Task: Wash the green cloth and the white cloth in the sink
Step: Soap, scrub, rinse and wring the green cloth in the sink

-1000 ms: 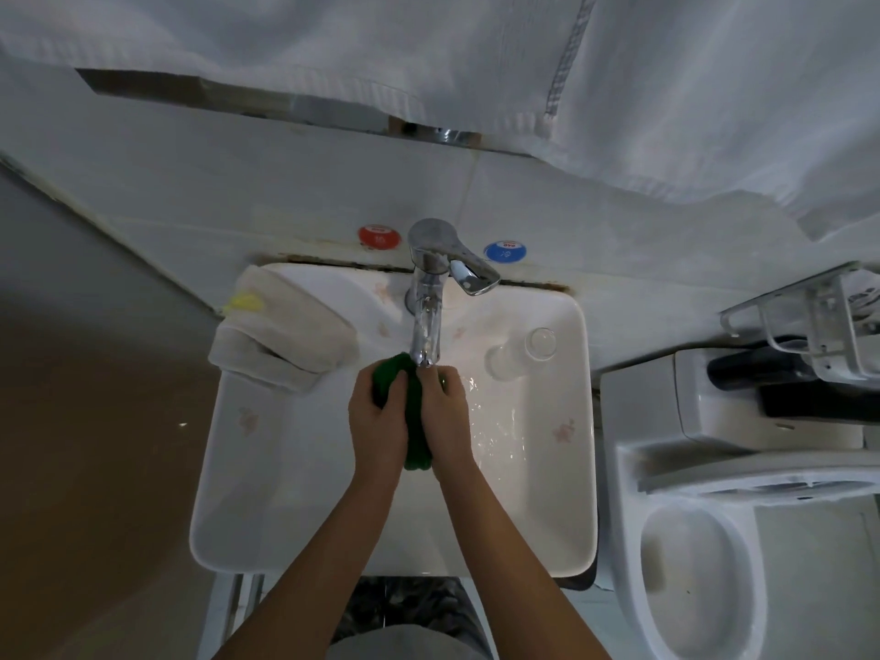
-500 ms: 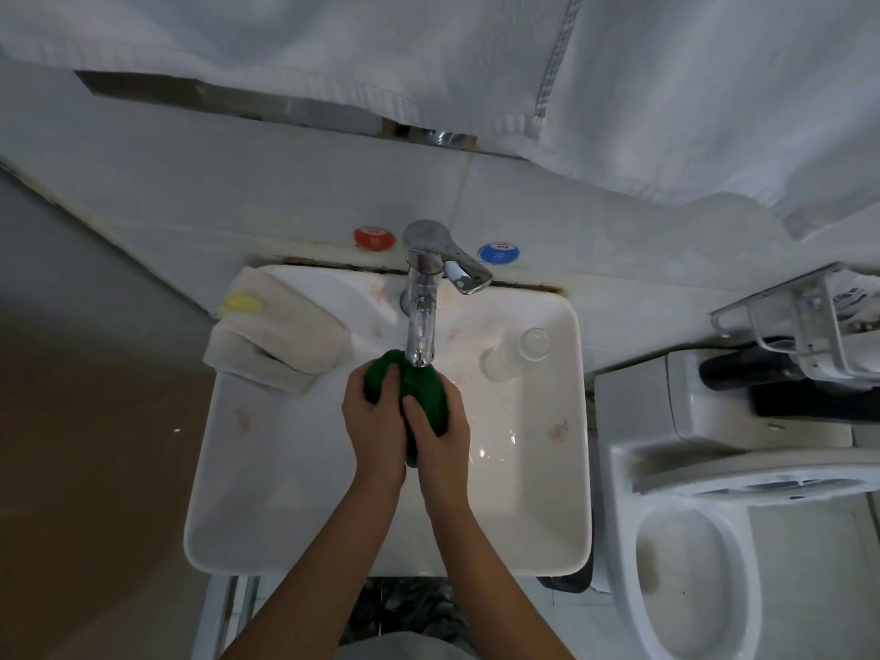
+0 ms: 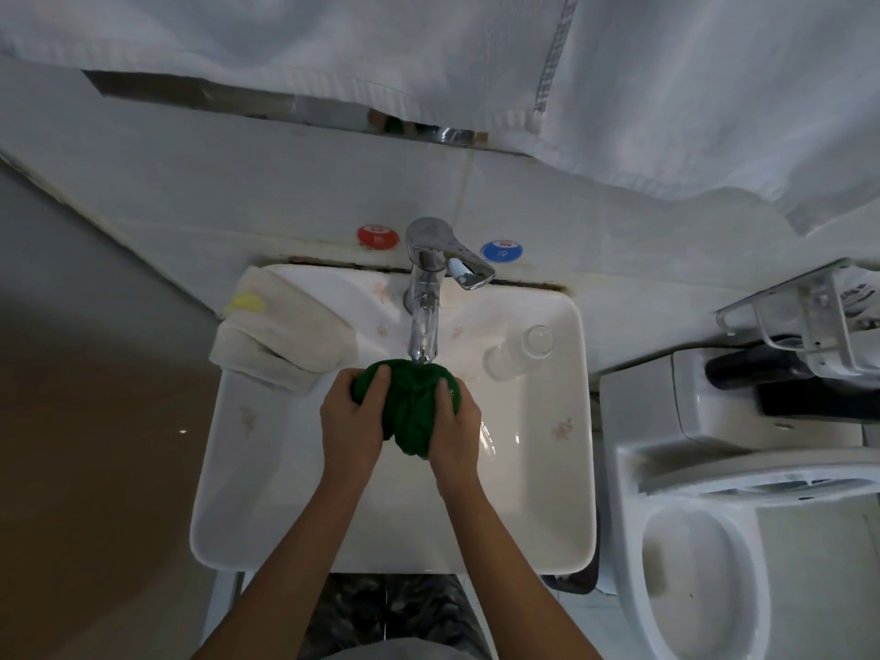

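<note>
Both hands grasp the green cloth over the middle of the sink. The left hand curls round the cloth's left side, fingers pressed into the fabric; the right hand wraps its right side the same way. The cloth is bunched into a rounded, wrinkled wad, with a tail hanging down between the wrists. Its top sits directly under the spout of the faucet, a shiny chrome mixer with its lever swung toward the right.

The sink is a white, glossy rectangular basin with rounded corners and faint floral prints; its wet floor glistens to the right of the hands. The white cloth lies folded over the sink's far left corner, thick and towel-like, with a small yellow patch at its far end. A clear glass lies tipped inside the basin near the far right corner.

Beyond the right edge stands a white toilet. Large white towels hang above.
</note>
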